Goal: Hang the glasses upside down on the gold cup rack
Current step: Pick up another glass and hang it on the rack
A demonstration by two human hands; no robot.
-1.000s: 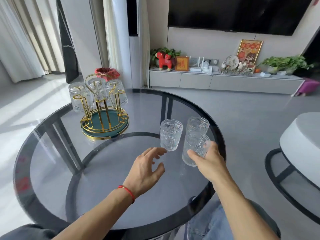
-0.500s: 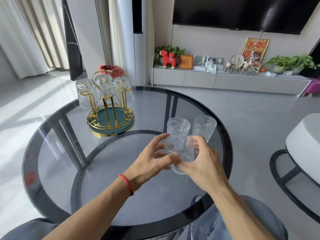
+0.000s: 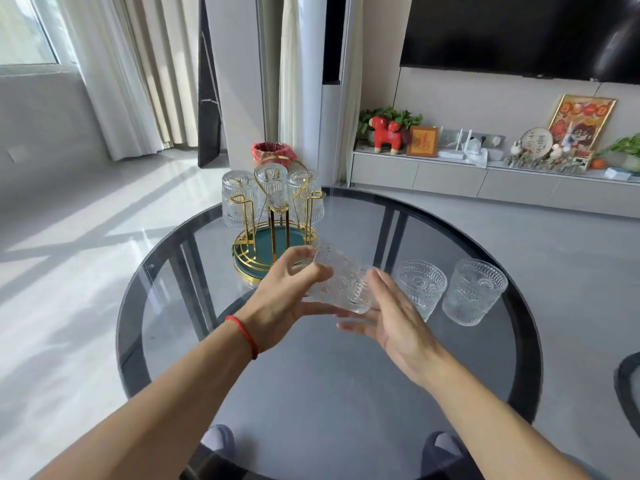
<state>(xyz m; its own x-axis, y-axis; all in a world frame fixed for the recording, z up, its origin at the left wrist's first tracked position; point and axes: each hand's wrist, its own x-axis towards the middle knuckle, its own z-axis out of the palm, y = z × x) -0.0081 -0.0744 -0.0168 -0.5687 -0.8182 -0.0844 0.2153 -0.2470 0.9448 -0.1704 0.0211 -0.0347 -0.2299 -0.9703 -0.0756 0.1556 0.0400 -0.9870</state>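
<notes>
The gold cup rack (image 3: 275,233) with a green base stands at the far left of the round glass table (image 3: 311,393). Three clear patterned glasses (image 3: 239,199) hang upside down on its far pegs. A fourth patterned glass (image 3: 341,282) is tilted in the air in front of the rack. My left hand (image 3: 287,296) grips it by its left end. My right hand (image 3: 388,313) is beside the glass's right end with fingers spread, touching it at most lightly. Two more glasses stand upright on the table at the right, one (image 3: 420,287) nearer the hands, one (image 3: 472,291) further right.
A red bin (image 3: 273,152) stands on the floor behind the rack. A low TV cabinet (image 3: 485,183) with ornaments runs along the far wall. A dark round frame (image 3: 628,386) shows at the right edge. My feet (image 3: 216,441) are visible through the glass.
The glass went from my right hand to my left hand and moved left toward the rack, tilting over. My right hand opened. The camera view shifted left and nearer to the rack.
</notes>
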